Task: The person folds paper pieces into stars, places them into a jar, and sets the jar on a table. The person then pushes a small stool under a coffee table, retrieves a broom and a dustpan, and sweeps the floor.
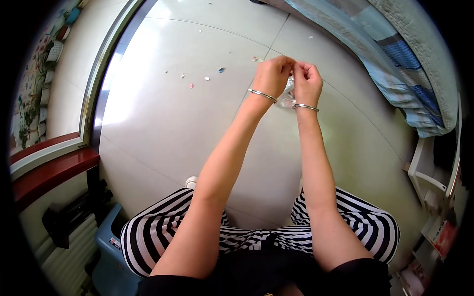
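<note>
My left hand (pixel 273 76) and my right hand (pixel 308 83) meet at the fingertips, high in the view, over the tiled floor (pixel 197 123). Both are closed, with fingers pinched together. What they pinch is too small to make out. Just below and between them shows a clear plastic container or bag (pixel 287 96) with small bits in it, partly hidden by the hands. A silver bangle circles each wrist.
Small scraps lie scattered on the floor, among them a blue one (pixel 221 70) and a pink one (pixel 191 86). A bed with blue bedding (pixel 395 74) stands at the right, a white shelf (pixel 427 172) below it. A blue stool (pixel 111 251) is at lower left.
</note>
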Demonstrator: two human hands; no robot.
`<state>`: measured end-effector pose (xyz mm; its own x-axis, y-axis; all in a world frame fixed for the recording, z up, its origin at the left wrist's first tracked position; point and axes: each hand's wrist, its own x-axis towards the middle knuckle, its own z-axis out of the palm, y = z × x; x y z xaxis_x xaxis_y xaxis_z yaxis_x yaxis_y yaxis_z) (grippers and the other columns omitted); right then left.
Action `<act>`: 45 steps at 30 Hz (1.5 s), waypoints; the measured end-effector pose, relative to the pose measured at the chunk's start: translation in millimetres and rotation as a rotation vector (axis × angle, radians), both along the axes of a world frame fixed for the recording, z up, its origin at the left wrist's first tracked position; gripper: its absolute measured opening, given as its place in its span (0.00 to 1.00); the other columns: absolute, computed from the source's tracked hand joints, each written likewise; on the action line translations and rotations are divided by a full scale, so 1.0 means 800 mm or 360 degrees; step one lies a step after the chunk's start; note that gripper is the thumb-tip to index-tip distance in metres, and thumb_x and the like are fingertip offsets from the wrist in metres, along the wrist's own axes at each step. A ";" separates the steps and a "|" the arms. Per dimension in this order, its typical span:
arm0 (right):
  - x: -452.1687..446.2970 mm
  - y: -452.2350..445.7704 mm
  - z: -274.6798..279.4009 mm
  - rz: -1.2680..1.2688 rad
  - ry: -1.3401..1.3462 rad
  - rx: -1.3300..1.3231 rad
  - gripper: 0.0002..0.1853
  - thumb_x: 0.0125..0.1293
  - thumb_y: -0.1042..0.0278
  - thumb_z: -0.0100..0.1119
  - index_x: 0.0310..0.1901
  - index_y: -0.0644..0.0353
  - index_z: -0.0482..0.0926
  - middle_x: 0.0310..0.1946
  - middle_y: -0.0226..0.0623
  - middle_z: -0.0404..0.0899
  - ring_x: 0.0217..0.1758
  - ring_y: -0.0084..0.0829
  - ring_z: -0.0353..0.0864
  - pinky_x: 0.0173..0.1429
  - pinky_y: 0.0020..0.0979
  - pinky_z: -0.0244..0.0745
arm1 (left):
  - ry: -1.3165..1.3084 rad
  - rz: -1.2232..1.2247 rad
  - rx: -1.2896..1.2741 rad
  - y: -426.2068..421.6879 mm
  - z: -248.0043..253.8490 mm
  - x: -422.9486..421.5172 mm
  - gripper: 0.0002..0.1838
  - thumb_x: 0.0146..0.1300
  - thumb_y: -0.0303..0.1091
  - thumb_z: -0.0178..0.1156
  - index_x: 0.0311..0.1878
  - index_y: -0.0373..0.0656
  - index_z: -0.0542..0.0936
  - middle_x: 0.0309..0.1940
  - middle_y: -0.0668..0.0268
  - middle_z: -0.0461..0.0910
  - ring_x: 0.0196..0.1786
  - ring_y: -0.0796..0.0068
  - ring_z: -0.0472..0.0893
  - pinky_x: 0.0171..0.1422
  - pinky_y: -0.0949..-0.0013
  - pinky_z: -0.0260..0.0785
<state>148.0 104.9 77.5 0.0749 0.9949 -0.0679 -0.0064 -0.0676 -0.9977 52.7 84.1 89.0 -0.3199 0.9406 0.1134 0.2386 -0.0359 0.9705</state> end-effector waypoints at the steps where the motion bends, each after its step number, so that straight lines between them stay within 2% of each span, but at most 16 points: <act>1: 0.009 0.001 -0.012 0.0035 -0.0131 -0.0060 0.08 0.60 0.71 0.61 0.37 0.66 0.77 0.20 0.25 0.73 0.24 0.16 0.70 0.32 0.19 0.69 | 0.0246 0.0014 -0.0016 -0.002 -0.013 0.005 0.08 0.58 0.24 0.58 0.40 0.33 0.80 0.27 0.60 0.82 0.31 0.75 0.82 0.38 0.74 0.74; 4: 0.017 -0.007 -0.030 0.0053 -0.0169 0.0022 0.08 0.59 0.71 0.62 0.37 0.65 0.77 0.20 0.25 0.72 0.24 0.16 0.70 0.32 0.20 0.70 | 0.0402 0.0060 -0.0014 -0.010 -0.029 0.008 0.07 0.59 0.25 0.58 0.39 0.32 0.80 0.26 0.58 0.82 0.30 0.74 0.83 0.36 0.72 0.74; 6: 0.008 -0.010 -0.028 0.0089 -0.0096 0.0025 0.08 0.60 0.70 0.61 0.38 0.64 0.77 0.21 0.26 0.74 0.25 0.15 0.72 0.31 0.20 0.70 | -0.0180 0.0130 -0.0374 -0.016 -0.025 0.003 0.07 0.59 0.26 0.59 0.37 0.31 0.79 0.25 0.58 0.82 0.29 0.74 0.82 0.35 0.71 0.74; 8: -0.010 -0.012 -0.018 0.0153 0.0016 0.0180 0.08 0.61 0.69 0.61 0.37 0.64 0.78 0.22 0.27 0.76 0.25 0.15 0.72 0.30 0.20 0.68 | -0.0043 0.0146 -0.0328 -0.019 -0.030 -0.008 0.08 0.60 0.28 0.60 0.35 0.31 0.79 0.23 0.58 0.81 0.27 0.74 0.82 0.33 0.71 0.73; 10: -0.034 -0.022 -0.004 0.0172 -0.0002 0.0214 0.05 0.61 0.71 0.59 0.36 0.63 0.78 0.22 0.28 0.78 0.24 0.15 0.72 0.29 0.20 0.68 | 0.0214 0.0346 -0.0068 -0.021 -0.037 -0.020 0.07 0.57 0.29 0.60 0.35 0.34 0.79 0.20 0.57 0.80 0.21 0.63 0.79 0.29 0.68 0.70; 14: -0.086 -0.040 -0.024 0.0392 -0.0112 0.0131 0.06 0.58 0.74 0.55 0.37 0.61 0.78 0.19 0.28 0.76 0.22 0.17 0.72 0.28 0.23 0.68 | 0.0186 0.0516 -0.0378 -0.034 -0.057 -0.063 0.07 0.57 0.29 0.59 0.37 0.36 0.79 0.24 0.58 0.80 0.26 0.63 0.79 0.32 0.67 0.71; 16: -0.115 -0.041 -0.064 0.0428 -0.0047 0.0122 0.07 0.58 0.73 0.54 0.37 0.62 0.78 0.21 0.28 0.76 0.22 0.18 0.72 0.29 0.24 0.69 | 0.0577 0.0814 -0.0185 -0.038 -0.100 -0.096 0.09 0.56 0.28 0.60 0.39 0.36 0.80 0.29 0.59 0.81 0.30 0.68 0.81 0.37 0.68 0.73; 20: -0.150 -0.034 -0.118 0.0687 -0.0042 -0.0256 0.20 0.60 0.74 0.50 0.54 0.70 0.71 0.46 0.42 0.79 0.47 0.28 0.79 0.52 0.27 0.73 | 0.0717 0.0834 -0.0419 -0.044 -0.165 -0.151 0.11 0.56 0.28 0.59 0.43 0.41 0.81 0.39 0.58 0.80 0.38 0.65 0.81 0.45 0.66 0.73; 21: -0.152 -0.029 -0.118 0.0828 0.0087 -0.0428 0.25 0.61 0.72 0.49 0.61 0.71 0.65 0.57 0.48 0.72 0.61 0.33 0.71 0.63 0.28 0.65 | 0.0684 0.0793 -0.0553 -0.044 -0.167 -0.156 0.12 0.57 0.29 0.59 0.45 0.42 0.81 0.39 0.58 0.80 0.40 0.63 0.80 0.48 0.65 0.72; 24: -0.160 -0.024 -0.123 0.0846 0.0286 -0.0845 0.27 0.62 0.70 0.47 0.63 0.70 0.63 0.60 0.47 0.69 0.63 0.33 0.68 0.65 0.29 0.62 | 0.0786 0.0715 -0.0681 -0.033 -0.175 -0.159 0.13 0.57 0.31 0.60 0.46 0.42 0.80 0.38 0.57 0.79 0.43 0.61 0.80 0.50 0.64 0.71; 30: -0.163 -0.034 -0.128 0.0820 0.0493 -0.0778 0.28 0.65 0.67 0.46 0.66 0.68 0.60 0.63 0.43 0.66 0.67 0.32 0.62 0.70 0.28 0.54 | 0.0957 0.0643 -0.0756 -0.021 -0.179 -0.162 0.06 0.58 0.30 0.57 0.37 0.39 0.79 0.34 0.55 0.78 0.38 0.55 0.77 0.44 0.60 0.70; 35: -0.168 -0.034 -0.140 0.0787 0.0370 -0.0720 0.25 0.67 0.64 0.46 0.64 0.66 0.64 0.61 0.42 0.68 0.64 0.30 0.65 0.67 0.28 0.58 | 0.1108 0.0594 -0.0766 -0.026 -0.172 -0.151 0.06 0.58 0.30 0.57 0.35 0.38 0.78 0.32 0.55 0.79 0.38 0.55 0.77 0.44 0.60 0.70; 38: -0.169 -0.037 -0.143 0.0695 0.0308 -0.0619 0.21 0.70 0.61 0.45 0.59 0.64 0.70 0.54 0.38 0.73 0.58 0.27 0.70 0.62 0.26 0.64 | 0.0787 0.0686 -0.0676 -0.034 -0.166 -0.138 0.06 0.58 0.30 0.58 0.35 0.37 0.77 0.34 0.55 0.79 0.35 0.58 0.79 0.40 0.62 0.72; 40: -0.158 -0.040 -0.125 0.0641 0.0334 -0.0548 0.18 0.69 0.61 0.46 0.53 0.62 0.75 0.51 0.41 0.76 0.52 0.29 0.75 0.55 0.28 0.69 | 0.0213 0.0720 -0.0559 -0.040 -0.127 -0.117 0.08 0.60 0.32 0.58 0.35 0.37 0.79 0.32 0.55 0.81 0.33 0.62 0.80 0.41 0.65 0.72; 41: -0.152 -0.041 -0.114 0.0639 0.0330 -0.0536 0.18 0.69 0.61 0.46 0.53 0.62 0.75 0.51 0.41 0.76 0.52 0.29 0.75 0.55 0.28 0.69 | 0.0118 0.0714 -0.0459 -0.041 -0.112 -0.112 0.08 0.61 0.31 0.57 0.37 0.35 0.79 0.29 0.57 0.82 0.32 0.69 0.81 0.39 0.70 0.72; 45: -0.108 -0.025 -0.041 0.0331 0.0176 0.0055 0.12 0.69 0.66 0.49 0.46 0.60 0.80 0.42 0.38 0.77 0.42 0.27 0.75 0.46 0.26 0.71 | -0.0364 0.0528 -0.0019 -0.022 -0.028 -0.065 0.07 0.62 0.26 0.57 0.38 0.31 0.79 0.30 0.64 0.81 0.32 0.82 0.78 0.37 0.77 0.72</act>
